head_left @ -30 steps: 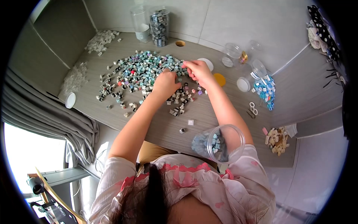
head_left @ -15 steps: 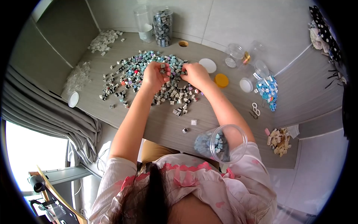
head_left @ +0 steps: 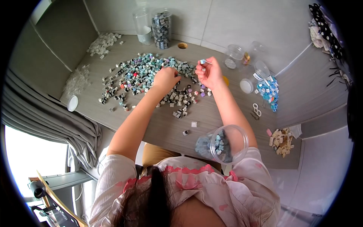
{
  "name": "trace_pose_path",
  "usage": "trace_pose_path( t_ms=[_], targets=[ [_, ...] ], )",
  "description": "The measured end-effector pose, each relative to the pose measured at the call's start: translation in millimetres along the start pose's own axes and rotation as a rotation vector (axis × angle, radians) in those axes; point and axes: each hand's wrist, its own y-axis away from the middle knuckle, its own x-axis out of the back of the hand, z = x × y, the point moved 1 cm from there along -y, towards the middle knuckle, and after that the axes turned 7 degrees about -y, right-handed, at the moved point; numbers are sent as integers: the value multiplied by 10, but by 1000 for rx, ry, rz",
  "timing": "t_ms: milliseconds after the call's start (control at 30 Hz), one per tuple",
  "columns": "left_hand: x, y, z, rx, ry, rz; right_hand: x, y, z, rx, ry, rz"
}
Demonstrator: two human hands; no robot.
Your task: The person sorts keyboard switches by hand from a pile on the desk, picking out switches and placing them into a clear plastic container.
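Observation:
A wide heap of small block-like pieces that look like keyboard switches (head_left: 145,70), in teal, white, black and some red and purple, covers the middle of the table. My left hand (head_left: 165,80) rests at the heap's near right side with its fingers curled down; what they hold is hidden. Raised just right of the heap, my right hand (head_left: 211,75) pinches a light-blue switch (head_left: 203,61) between thumb and finger. A second pale piece (head_left: 203,69) shows among its curled fingers. Below my right forearm lies a tilted clear jar (head_left: 229,144) with blue-grey pieces inside.
At the back stand a clear jar (head_left: 142,28) and a jar full of grey pieces (head_left: 161,30). White pieces (head_left: 104,43) and clear pieces (head_left: 76,81) lie left. Blue keycaps (head_left: 268,90), a white-ringed puller (head_left: 257,109) and cream pieces (head_left: 281,142) lie right.
My right hand has lifted from the heap, moved right and turned, showing a light-blue switch in its fingers. My left hand has shifted slightly right and turned downward over the heap.

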Motion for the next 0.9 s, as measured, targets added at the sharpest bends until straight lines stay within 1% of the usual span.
trace_pose_path(
  t_ms=[33, 167, 267, 300, 367, 400, 500, 533, 633, 733, 767, 833, 867, 900],
  targets=[
    [8, -11, 25, 18, -22, -1, -17, 30, -7, 20, -30, -16],
    [-45, -90, 80, 66, -119, -11, 45, -20, -72, 63, 240, 98],
    [-122, -114, 33, 88, -135, 2, 8, -40, -16, 303, 1058, 160],
    [-106, -109, 40, 95, -128, 10, -24, -11, 19, 385, 1254, 160],
    [-36, -106, -4, 117, 21, 29, -83, 66, 80, 556, 1643, 164],
    [-1, -91, -27, 129, 96, 36, -85, 74, 104, 497, 1712, 152],
    [32, -154, -104, 404, 690, -50, -95, 48, 200, 518, 2008, 193],
    [78, -155, -93, 549, 1132, -207, -123, 47, 204, 464, 2021, 189],
    [154, -105, -55, 544, 1703, -469, -177, 52, 227, 425, 2068, 190],
    [174, -111, 5, 610, 1752, -384, -107, 31, 205, 499, 1816, 199],
    [175, -114, 22, 630, 1777, -356, -16, -36, 170, 403, 1477, 228],
    [70, -168, -4, 514, 1505, -250, 135, -173, 57, 210, 796, 265],
    [6, -190, -28, 457, 1367, -200, 176, -164, -5, 137, 525, 147],
    [-13, -196, -30, 340, 1088, -126, 118, -112, -32, 117, 444, 142]
  ],
)
